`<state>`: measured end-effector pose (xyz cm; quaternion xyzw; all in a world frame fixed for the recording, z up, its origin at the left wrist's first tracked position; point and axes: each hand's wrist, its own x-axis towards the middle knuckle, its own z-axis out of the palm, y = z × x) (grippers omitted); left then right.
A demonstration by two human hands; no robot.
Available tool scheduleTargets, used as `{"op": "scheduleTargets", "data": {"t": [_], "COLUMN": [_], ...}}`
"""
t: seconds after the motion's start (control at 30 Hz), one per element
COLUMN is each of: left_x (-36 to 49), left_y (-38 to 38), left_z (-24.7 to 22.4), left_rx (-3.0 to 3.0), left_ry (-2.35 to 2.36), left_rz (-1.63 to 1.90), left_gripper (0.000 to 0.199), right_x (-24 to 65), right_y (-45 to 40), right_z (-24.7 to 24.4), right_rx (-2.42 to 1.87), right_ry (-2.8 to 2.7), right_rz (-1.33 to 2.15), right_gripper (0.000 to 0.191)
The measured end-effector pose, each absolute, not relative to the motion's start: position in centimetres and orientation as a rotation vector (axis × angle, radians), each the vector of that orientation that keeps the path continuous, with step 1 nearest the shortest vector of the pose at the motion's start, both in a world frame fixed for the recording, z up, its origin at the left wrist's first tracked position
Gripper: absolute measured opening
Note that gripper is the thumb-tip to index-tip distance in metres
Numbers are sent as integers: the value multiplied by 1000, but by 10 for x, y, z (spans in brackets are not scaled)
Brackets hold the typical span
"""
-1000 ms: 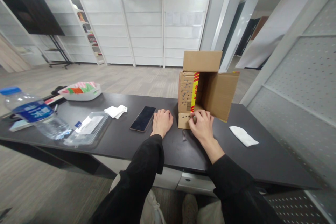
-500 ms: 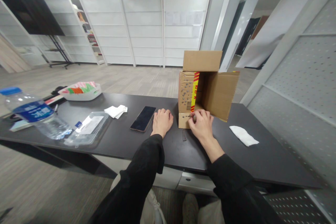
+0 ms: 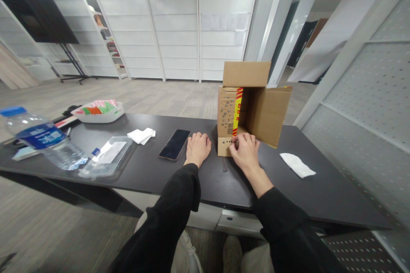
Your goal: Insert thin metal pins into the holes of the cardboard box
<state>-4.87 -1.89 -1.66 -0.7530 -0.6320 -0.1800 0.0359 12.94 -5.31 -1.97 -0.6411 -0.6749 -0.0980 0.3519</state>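
A cardboard box (image 3: 226, 108) stands on its side on the desk, its opening facing me, flaps spread. Small round grey marks dot its left panel, and a row of dark dots crosses the lower front flap (image 3: 223, 147). My right hand (image 3: 246, 150) is at that lower flap, thumb and fingers pinched together; whatever is between the fingertips is hidden. Several thin metal pins that look like screws or nails (image 3: 224, 164) lie just in front of the box. My left hand (image 3: 198, 148) rests on the desk with fingers curled under, between the phone (image 3: 174, 145) and the box.
Left on the dark desk (image 3: 205, 181) are a folded white tissue (image 3: 141, 136), a clear plastic case (image 3: 109, 155), a lying water bottle (image 3: 45, 138) and a white tray (image 3: 99, 116) with colourful packets. Another tissue (image 3: 297, 165) lies right. A perforated panel (image 3: 365, 106) borders the right side.
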Motion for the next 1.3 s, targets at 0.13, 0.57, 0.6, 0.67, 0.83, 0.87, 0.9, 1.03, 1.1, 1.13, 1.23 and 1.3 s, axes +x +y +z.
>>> {"op": "scheduleTargets", "data": {"t": [0.13, 0.57, 0.6, 0.67, 0.83, 0.87, 0.9, 1.03, 1.1, 1.13, 1.23, 1.3], "left_x": [-48, -49, -49, -49, -49, -49, -49, -49, -49, -49, -49, -49], "left_y": [-18, -19, -19, -19, -20, -20, -20, -19, -18, -18, -17, -17], "left_z": [-17, -16, -16, -16, -15, -15, -16, -17, -18, -18, -19, -19], "left_rx": [-2319, -2316, -2315, -2315, -2322, -2322, -2320, -2321, -2321, -2321, -2320, -2320], "left_ry": [-1945, -1937, -1936, -1936, -1942, -1940, -1936, -1926, -1929, -1929, -1925, -1923], "left_rz": [-557, -565, -566, -566, -559, -560, -564, -577, -575, -573, -574, -574], "left_gripper": [28, 27, 27, 27, 27, 27, 27, 27, 28, 28, 28, 28], "right_x": [130, 129, 129, 129, 128, 128, 128, 128, 128, 129, 128, 128], "right_y": [-53, -53, -53, -54, -54, -55, -55, -55, -55, -55, -55, -56], "right_z": [-19, -20, -20, -19, -19, -19, -19, -19, -19, -19, -18, -18], "right_rx": [-1687, -1630, -1624, -1612, -1604, -1602, -1600, -1597, -1598, -1599, -1597, -1597], "right_ry": [-1758, -1734, -1731, -1723, -1701, -1701, -1703, -1721, -1727, -1728, -1740, -1750], "right_rz": [-252, -264, -265, -267, -267, -264, -262, -252, -251, -252, -255, -252], "right_gripper": [9, 9, 8, 8, 6, 6, 5, 5, 5, 6, 9, 11]}}
